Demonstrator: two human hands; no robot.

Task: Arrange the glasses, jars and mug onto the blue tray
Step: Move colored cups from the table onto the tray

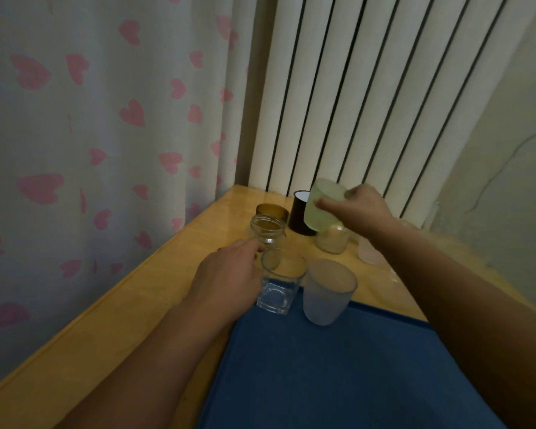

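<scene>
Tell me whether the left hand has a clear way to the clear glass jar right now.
Probably yes. The left hand lies beside the square clear glass, its fingertips reaching toward the clear glass jar just behind, nothing between them. Whether it grips the square glass is unclear; if so, it must release first.

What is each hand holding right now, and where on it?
Right hand grips the pale green frosted glass around its side, lifted and tilted. Left hand grips the clear square-based glass by its side.
</scene>
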